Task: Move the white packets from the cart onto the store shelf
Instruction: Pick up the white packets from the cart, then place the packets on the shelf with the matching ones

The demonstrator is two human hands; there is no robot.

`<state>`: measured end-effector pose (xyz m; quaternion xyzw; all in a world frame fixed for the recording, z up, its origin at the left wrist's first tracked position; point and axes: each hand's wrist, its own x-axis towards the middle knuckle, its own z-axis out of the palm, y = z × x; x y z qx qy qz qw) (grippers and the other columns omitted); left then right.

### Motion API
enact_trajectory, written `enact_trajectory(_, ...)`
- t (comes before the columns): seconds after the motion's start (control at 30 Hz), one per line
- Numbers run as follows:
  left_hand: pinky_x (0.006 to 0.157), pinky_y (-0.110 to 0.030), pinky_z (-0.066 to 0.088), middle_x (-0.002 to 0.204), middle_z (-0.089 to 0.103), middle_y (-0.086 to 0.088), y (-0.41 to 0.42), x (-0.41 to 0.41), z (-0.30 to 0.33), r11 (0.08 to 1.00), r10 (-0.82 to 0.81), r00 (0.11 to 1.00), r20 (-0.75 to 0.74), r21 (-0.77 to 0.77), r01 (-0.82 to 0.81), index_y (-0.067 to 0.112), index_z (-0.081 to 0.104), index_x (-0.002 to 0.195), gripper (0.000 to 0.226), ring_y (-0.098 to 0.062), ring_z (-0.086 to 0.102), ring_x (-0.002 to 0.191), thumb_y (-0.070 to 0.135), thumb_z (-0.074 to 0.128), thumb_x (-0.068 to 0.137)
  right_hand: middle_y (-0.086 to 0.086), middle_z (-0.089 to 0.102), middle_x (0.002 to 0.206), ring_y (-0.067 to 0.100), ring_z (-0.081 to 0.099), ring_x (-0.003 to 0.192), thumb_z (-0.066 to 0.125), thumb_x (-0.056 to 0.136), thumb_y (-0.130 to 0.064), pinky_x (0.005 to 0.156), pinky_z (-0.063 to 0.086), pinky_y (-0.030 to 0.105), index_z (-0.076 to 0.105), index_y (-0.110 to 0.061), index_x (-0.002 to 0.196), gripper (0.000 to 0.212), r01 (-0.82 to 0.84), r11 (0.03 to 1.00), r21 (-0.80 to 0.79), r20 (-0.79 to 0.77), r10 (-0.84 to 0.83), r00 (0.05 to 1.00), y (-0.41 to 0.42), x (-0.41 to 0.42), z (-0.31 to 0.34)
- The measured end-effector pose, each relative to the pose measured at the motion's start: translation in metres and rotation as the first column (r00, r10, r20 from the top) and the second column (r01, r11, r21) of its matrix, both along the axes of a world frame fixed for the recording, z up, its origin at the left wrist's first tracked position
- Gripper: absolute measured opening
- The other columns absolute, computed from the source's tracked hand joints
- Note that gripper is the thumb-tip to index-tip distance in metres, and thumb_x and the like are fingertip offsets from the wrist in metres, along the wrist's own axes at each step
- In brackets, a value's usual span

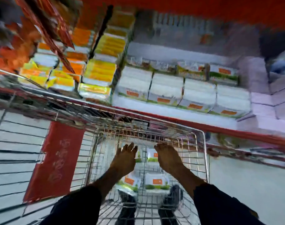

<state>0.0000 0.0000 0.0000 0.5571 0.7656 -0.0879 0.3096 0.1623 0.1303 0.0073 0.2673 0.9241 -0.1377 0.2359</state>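
Hands first: I see both reaching down and forward into the wire cart (201, 151) at the lower centre of the frame, forearms bare, dark sleeves pushed up near the bottom edge. My left hand (124, 157) has its back to the camera, fingers stretched out and slightly spread toward the cart's far wall, holding nothing. My right hand (168, 157) mirrors it just to the right, fingers extended and close together, palm down, also empty; the two hands are near each other but apart. Below and between them lie the white packets (157, 180), several flat bags with orange labels and green print along their edges, resting on the cart's floor; one sits under my left wrist, another between the forearms, and a further one shows between the fingertips higher up. Neither hand touches a packet as far as I can tell, though blur makes contact hard to judge. Across the upper middle and right of the frame runs the store shelf (171, 111) with a red front edge, already carrying a row of stacked white packets (167, 88) of the same look. To their left stand yellow and orange packs (99, 70). A red sign (57, 159) hangs on a wire rack at the lower left. Shoes show through the cart floor at the bottom.
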Motion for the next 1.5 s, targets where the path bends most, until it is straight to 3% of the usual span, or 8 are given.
enact_trajectory(0.13, 0.113, -0.052, 0.034, 0.161, 0.023, -0.017, 0.013, -0.018, -0.04, 0.996, -0.047, 0.999, 0.001, -0.078, 0.047, 0.009, 0.023, 0.153, 0.064, -0.037, 0.029, 0.143, 0.014, 0.051, 0.096, 0.013, 0.06, 0.127, 0.032, 0.057, 0.112, 0.051, 0.089, -0.004, 0.093, 0.049, 0.04, 0.047, -0.008, 0.133, 0.044, 0.01, 1.0, 0.011, 0.058, -0.01, 0.998, 0.01, -0.011, -0.031)
enact_trajectory(0.23, 0.11, -0.051, 0.038, 0.153, 0.038, -0.019, 0.014, -0.02, -0.057, 0.995, -0.031, 0.999, 0.028, -0.09, 0.033, 0.008, 0.028, 0.151, 0.061, -0.037, 0.039, 0.137, 0.005, 0.05, 0.095, 0.013, 0.057, 0.128, 0.034, 0.052, 0.117, 0.049, 0.093, -0.007, 0.093, 0.045, 0.041, 0.048, -0.01, 0.132, 0.039, 0.013, 1.0, 0.013, 0.088, -0.014, 0.996, 0.011, -0.014, -0.044)
enact_trajectory(0.53, 0.089, -0.038, 0.052, 0.112, 0.066, -0.014, 0.01, -0.026, -0.045, 0.978, 0.16, 0.971, 0.177, 0.108, -0.181, 0.008, 0.069, 0.111, 0.032, -0.032, 0.063, 0.106, -0.007, 0.059, 0.085, 0.018, 0.064, 0.114, 0.036, 0.058, 0.109, 0.06, 0.084, -0.003, 0.09, 0.049, 0.04, 0.062, -0.005, 0.112, 0.028, 0.161, 0.975, -0.151, -0.076, -0.174, 0.982, 0.017, -0.004, -0.029)
enact_trajectory(0.73, 0.088, -0.037, 0.056, 0.118, 0.066, -0.006, -0.003, -0.021, 0.01, 0.963, 0.108, 0.988, 0.114, 0.237, -0.132, 0.016, 0.071, 0.113, 0.042, -0.025, 0.064, 0.107, -0.01, 0.061, 0.082, 0.012, 0.068, 0.101, 0.033, 0.063, 0.097, 0.065, 0.073, 0.006, 0.079, 0.052, 0.036, 0.066, -0.009, 0.099, 0.03, 0.2, 0.975, -0.091, -0.192, -0.215, 0.958, 0.0, 0.0, 0.022)
enact_trajectory(0.87, 0.073, -0.039, 0.062, 0.101, 0.071, -0.005, -0.01, -0.02, 0.074, 0.89, 0.079, 0.997, 0.013, 0.449, -0.076, 0.013, 0.075, 0.103, 0.041, -0.025, 0.07, 0.09, -0.013, 0.074, 0.071, 0.001, 0.07, 0.101, 0.025, 0.065, 0.095, 0.072, 0.069, 0.002, 0.078, 0.054, 0.034, 0.068, -0.019, 0.097, 0.035, 0.24, 0.969, 0.061, -0.3, -0.211, 0.93, -0.004, 0.001, 0.076)
enact_trajectory(1.0, 0.066, -0.039, 0.062, 0.094, 0.071, -0.006, -0.009, -0.025, 0.144, 0.804, 0.101, 0.995, -0.013, 0.59, -0.074, 0.008, 0.076, 0.098, 0.038, -0.024, 0.068, 0.081, -0.013, 0.078, 0.067, 0.002, 0.073, 0.1, 0.026, 0.067, 0.092, 0.077, 0.06, 0.005, 0.077, 0.059, 0.037, 0.072, -0.02, 0.094, 0.042, 0.332, 0.942, 0.052, -0.471, -0.27, 0.84, -0.002, -0.001, 0.141)
enact_trajectory(1.27, 0.074, -0.039, 0.059, 0.094, 0.071, -0.008, 0.019, -0.043, 0.237, 0.648, 0.125, 0.991, -0.053, 0.76, -0.042, 0.005, 0.075, 0.102, 0.036, -0.028, 0.066, 0.088, -0.013, 0.075, 0.071, 0.004, 0.072, 0.094, 0.028, 0.064, 0.09, 0.078, 0.071, 0.0, 0.075, 0.056, 0.039, 0.071, -0.017, 0.1, 0.034, 0.387, 0.916, 0.109, -0.666, -0.222, 0.712, 0.016, -0.014, 0.244)
enact_trajectory(1.5, 0.075, -0.041, 0.059, 0.094, 0.07, -0.008, 0.055, -0.061, 0.249, 0.585, 0.136, 0.99, -0.048, 0.81, -0.041, 0.003, 0.074, 0.104, 0.03, -0.028, 0.064, 0.091, -0.012, 0.071, 0.078, 0.001, 0.069, 0.09, 0.021, 0.061, 0.086, 0.073, 0.076, 0.002, 0.073, 0.054, 0.033, 0.071, -0.016, 0.099, 0.029, 0.447, 0.888, 0.111, -0.706, -0.246, 0.664, 0.036, -0.035, 0.255)
